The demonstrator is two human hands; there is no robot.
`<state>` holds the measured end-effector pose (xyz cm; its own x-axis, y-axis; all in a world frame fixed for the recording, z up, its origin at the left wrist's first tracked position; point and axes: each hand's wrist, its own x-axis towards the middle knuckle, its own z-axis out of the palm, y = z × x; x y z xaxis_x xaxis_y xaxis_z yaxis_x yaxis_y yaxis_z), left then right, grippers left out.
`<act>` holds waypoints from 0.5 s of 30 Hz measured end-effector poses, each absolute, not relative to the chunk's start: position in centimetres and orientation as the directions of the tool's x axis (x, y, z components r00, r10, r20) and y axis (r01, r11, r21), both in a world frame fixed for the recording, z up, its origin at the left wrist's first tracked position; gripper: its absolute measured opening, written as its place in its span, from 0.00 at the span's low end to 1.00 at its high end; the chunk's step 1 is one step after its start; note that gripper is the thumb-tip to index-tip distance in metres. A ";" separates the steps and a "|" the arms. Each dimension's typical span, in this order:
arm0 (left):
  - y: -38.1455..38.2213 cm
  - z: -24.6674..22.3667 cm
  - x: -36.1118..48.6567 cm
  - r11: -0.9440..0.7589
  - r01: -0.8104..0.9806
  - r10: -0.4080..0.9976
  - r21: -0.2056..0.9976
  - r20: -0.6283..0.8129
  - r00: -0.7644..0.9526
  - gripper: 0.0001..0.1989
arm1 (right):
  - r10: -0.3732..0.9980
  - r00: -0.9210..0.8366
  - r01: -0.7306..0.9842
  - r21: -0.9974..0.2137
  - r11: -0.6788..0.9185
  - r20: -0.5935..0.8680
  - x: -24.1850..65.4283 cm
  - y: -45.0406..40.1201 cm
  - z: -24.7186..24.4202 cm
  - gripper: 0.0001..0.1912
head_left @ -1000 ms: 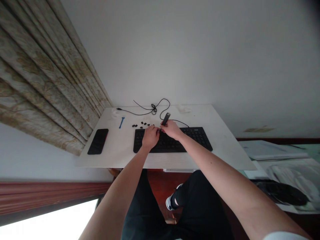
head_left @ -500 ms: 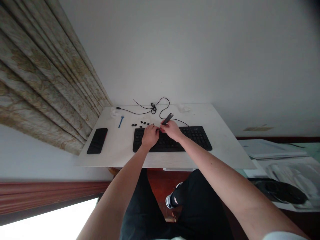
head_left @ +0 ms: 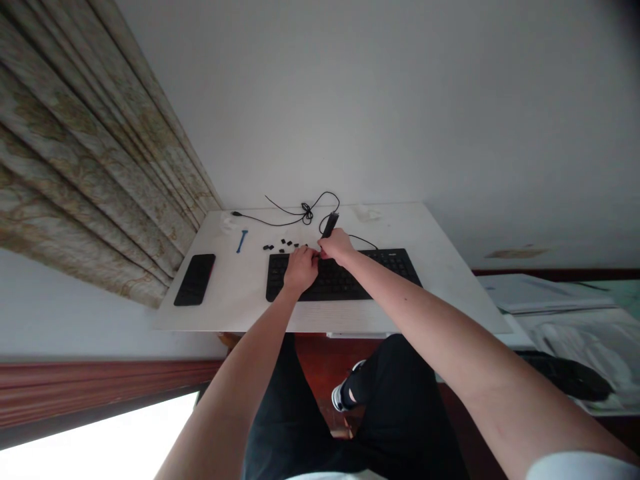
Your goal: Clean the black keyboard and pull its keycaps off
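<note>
A black keyboard lies along the front half of the white table. My left hand rests on its upper left part, fingers bent and drawn together; what they hold, if anything, is hidden. Closed around a dark, thick-handled tool, my right hand meets the left fingertips at the keyboard's upper edge. The tool's upper end sticks up above the fist, and its lower end is hidden between the hands. Several small black keycaps lie loose just behind the keyboard's left part.
A blue double-ended stick and a black phone lie on the left of the table. The knotted black cable runs along the back. A patterned curtain hangs at the left, and papers lie beyond the right edge.
My right hand has tilted the tool more upright and shifted slightly left and up. My left hand stays nearly in place.
</note>
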<state>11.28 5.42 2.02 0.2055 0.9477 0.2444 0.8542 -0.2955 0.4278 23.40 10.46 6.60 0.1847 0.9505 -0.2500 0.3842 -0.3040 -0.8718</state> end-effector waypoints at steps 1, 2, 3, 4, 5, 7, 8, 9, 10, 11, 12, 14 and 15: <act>5.4 2.0 11.3 -0.294 0.855 0.948 0.426 0.242 0.205 0.08 | 0.942 0.196 0.368 -0.869 -0.330 -0.274 23.4 10.7 6.7 0.05; 5.4 2.1 11.3 -0.292 0.857 0.949 0.425 0.240 0.205 0.08 | 0.933 0.202 0.357 -0.865 -0.354 -0.298 23.4 11.0 6.8 0.06; 5.3 2.1 11.3 -0.291 0.858 0.949 0.424 0.239 0.204 0.09 | 0.924 0.205 0.350 -0.858 -0.376 -0.322 23.4 11.3 6.9 0.07; 5.3 2.1 11.3 -0.291 0.858 0.950 0.423 0.238 0.204 0.09 | 0.916 0.205 0.345 -0.850 -0.398 -0.345 23.4 11.7 7.0 0.08; 5.3 2.1 11.3 -0.289 0.859 0.950 0.423 0.237 0.203 0.09 | 0.907 0.205 0.341 -0.841 -0.420 -0.369 23.4 12.1 7.0 0.09; 5.3 2.2 11.3 -0.287 0.860 0.952 0.422 0.230 0.204 0.09 | 0.884 0.206 0.323 -0.823 -0.467 -0.421 23.5 12.8 7.1 0.11; 5.3 2.2 11.3 -0.287 0.861 0.952 0.421 0.226 0.207 0.09 | 0.871 0.203 0.309 -0.815 -0.490 -0.447 23.5 13.0 7.1 0.12; 5.3 2.2 11.3 -0.288 0.861 0.952 0.419 0.222 0.211 0.09 | 0.862 0.190 0.292 -0.811 -0.507 -0.470 23.6 13.2 7.2 0.13; 5.3 2.2 11.3 -0.291 0.862 0.952 0.416 0.218 0.216 0.09 | 0.855 0.168 0.275 -0.809 -0.519 -0.491 23.8 13.2 7.3 0.13; 5.2 2.3 11.3 -0.294 0.863 0.951 0.411 0.215 0.221 0.10 | 0.850 0.138 0.260 -0.810 -0.526 -0.507 24.0 13.2 7.3 0.13; 5.2 2.3 11.3 -0.296 0.865 0.951 0.405 0.214 0.225 0.10 | 0.850 0.107 0.247 -0.814 -0.525 -0.516 24.2 13.0 7.4 0.13; 5.2 2.3 11.3 -0.298 0.870 0.950 0.394 0.214 0.228 0.10 | 0.870 0.053 0.227 -0.842 -0.489 -0.491 24.9 12.5 7.5 0.11; 5.2 2.2 11.2 -0.299 0.870 0.949 0.393 0.216 0.229 0.10 | 0.891 0.038 0.214 -0.867 -0.450 -0.453 25.4 12.2 7.5 0.10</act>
<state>11.25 5.20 2.24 0.2291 0.9492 0.2155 0.8695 -0.2991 0.3931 25.41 12.19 7.51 0.0382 0.8906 -0.4532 0.2142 -0.4503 -0.8668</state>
